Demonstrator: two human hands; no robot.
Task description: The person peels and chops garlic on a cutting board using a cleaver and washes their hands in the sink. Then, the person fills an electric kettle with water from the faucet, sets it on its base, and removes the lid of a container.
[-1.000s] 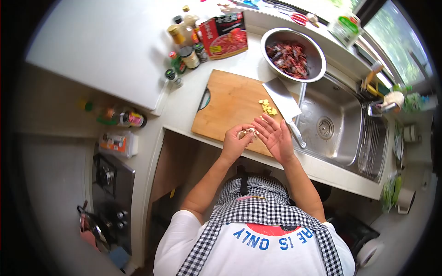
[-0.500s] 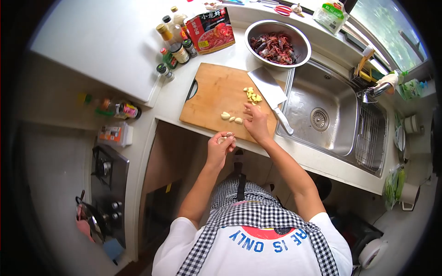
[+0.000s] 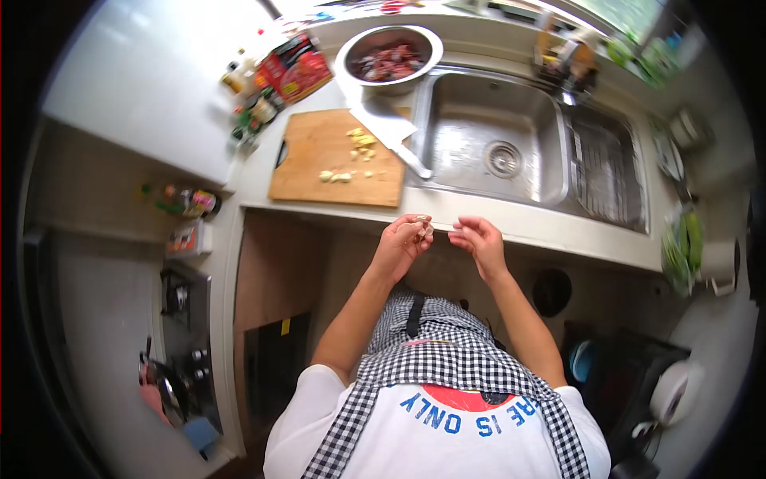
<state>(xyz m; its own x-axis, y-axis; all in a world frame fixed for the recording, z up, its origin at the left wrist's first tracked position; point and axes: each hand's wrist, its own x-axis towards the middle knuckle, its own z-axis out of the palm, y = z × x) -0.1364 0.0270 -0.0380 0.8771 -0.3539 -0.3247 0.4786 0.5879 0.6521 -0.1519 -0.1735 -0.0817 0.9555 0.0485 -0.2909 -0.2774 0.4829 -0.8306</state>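
Observation:
Papery garlic skins (image 3: 425,228) are gathered in my left hand (image 3: 403,249), whose fingers are closed around them just off the counter's front edge. Beside it, a little apart, my right hand (image 3: 483,243) has thumb and fingers pinched; anything between the tips is too small and blurred to name. Beyond my left hand lies a wooden cutting board (image 3: 307,148). On it sit several peeled garlic cloves (image 3: 335,176) and a small heap of yellow ginger pieces (image 3: 361,140). A cleaver (image 3: 383,125) rests across the board's right side, its white handle reaching toward the sink.
A steel bowl (image 3: 345,72) of crayfish stands behind the board. To the right is a steel sink (image 3: 455,136) with a drying rack (image 3: 600,164). Seasoning bottles (image 3: 243,120) and a red packet (image 3: 297,70) crowd the back left. A stove (image 3: 187,319) is at the left.
My right hand has left the board and come back beside my left hand. The view has swung rightward, and a garlic clove formerly behind my right hand now shows.

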